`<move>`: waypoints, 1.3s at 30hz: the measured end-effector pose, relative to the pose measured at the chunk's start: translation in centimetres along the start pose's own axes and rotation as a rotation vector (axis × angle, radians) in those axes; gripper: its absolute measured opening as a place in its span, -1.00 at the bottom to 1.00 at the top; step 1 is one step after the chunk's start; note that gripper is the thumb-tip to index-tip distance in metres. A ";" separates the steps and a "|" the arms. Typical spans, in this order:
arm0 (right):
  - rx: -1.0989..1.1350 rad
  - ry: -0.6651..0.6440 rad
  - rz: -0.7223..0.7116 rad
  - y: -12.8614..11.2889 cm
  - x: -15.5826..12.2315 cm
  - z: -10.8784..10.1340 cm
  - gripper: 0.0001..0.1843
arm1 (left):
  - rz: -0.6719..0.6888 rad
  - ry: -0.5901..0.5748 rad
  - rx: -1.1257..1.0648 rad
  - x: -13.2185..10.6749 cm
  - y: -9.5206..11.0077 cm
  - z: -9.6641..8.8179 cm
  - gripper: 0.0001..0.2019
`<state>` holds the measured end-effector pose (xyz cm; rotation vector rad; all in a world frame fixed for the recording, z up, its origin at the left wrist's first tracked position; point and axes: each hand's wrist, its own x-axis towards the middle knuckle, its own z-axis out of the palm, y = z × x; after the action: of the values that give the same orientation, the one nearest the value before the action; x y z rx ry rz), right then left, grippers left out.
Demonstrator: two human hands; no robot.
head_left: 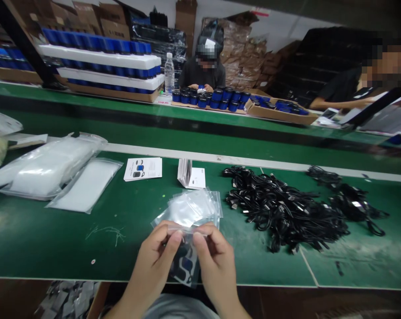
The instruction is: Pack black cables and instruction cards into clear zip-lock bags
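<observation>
Careful: my left grip [155,259] and right grip [215,261] pinch a clear zip bag [184,266] closed at its lip; a slip could drop it past the table [54,239] edge just below the grip.

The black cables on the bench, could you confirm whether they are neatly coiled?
No, the black cables lie in loose, tangled heaps on the green bench.

I read, remote feed | held zip bag [187,266]: clear, glossy plastic | leaflet [142,169]: smooth, coated paper | black cables [280,208]: slightly shiny plastic | green work mat [37,239]: smooth, scuffed, matt | carton [280,114]: rough brown cardboard
</observation>
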<state>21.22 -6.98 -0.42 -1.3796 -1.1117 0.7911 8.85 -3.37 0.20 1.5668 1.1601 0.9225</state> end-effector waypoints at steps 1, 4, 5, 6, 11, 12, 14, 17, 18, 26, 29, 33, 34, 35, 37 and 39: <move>0.007 0.003 0.040 -0.1 0.2 -0.3 -0.84 | -0.011 -0.019 0.010 0.1 0.0 -0.3 -0.79; -0.017 -0.063 0.065 -0.6 0.7 -0.9 -0.83 | -0.046 -0.038 0.032 0.1 0.0 -1.0 -0.81; -0.037 -0.079 0.040 -0.7 0.7 -1.1 -0.84 | -0.048 -0.036 0.029 0.0 0.0 -1.1 -0.82; -0.058 -0.087 0.013 -0.8 0.7 -1.1 -0.84 | -0.047 -0.033 0.020 -0.1 0.0 -1.2 -0.83; -0.150 -0.083 -0.057 -1.0 0.3 -1.2 -0.83 | -0.021 -0.035 -0.037 -0.5 0.5 -1.3 -0.83; -0.159 -0.084 -0.063 -1.0 0.2 -1.3 -0.83 | -0.002 -0.041 -0.033 -0.6 0.6 -1.4 -0.83; -0.164 -0.112 -0.082 -1.0 0.2 -1.4 -0.84 | 0.025 -0.054 -0.015 -0.7 0.5 -1.4 -0.83; -0.153 -0.172 -0.112 -1.2 0.1 -1.5 -0.85 | 0.018 -0.057 0.006 -0.8 0.4 -1.4 -0.85; -0.152 -0.176 -0.121 -1.2 0.1 -1.4 -0.85 | 0.016 -0.059 0.010 -0.8 0.4 -1.3 -0.86; -0.157 -0.182 -0.130 -1.2 -0.4 -1.4 -0.86 | 0.058 -0.048 0.064 -1.0 0.6 -1.3 -0.86; -0.156 -0.221 -0.116 -1.1 -0.4 -1.6 -0.85 | 0.011 -0.089 0.055 -1.1 0.5 -1.2 -0.88; -0.127 -0.273 -0.099 -1.3 -0.4 -2.0 -0.79 | -0.019 -0.181 0.089 -1.2 0.6 -1.7 -0.83; -0.115 -0.331 -0.082 -1.5 -0.3 -2.2 -0.78 | -0.020 -0.190 0.117 -1.4 0.6 -2.1 -0.81; -0.111 -0.396 -0.069 -1.7 0.1 -2.3 -0.78 | -0.027 -0.205 0.153 -1.7 0.5 -2.7 -0.80; -0.191 -0.475 -0.070 -2.0 1.3 -2.6 -0.83 | -0.062 -0.252 0.229 -2.6 0.1 -4.6 -0.78; -0.433 -0.415 -0.092 -2.3 3.1 -2.6 -0.91 | -0.093 -0.286 0.298 -4.0 -1.0 -7.1 -0.80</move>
<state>24.21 -5.18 2.57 -1.5417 -1.7363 0.8209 0.97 -5.39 1.03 1.7974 1.1896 0.4590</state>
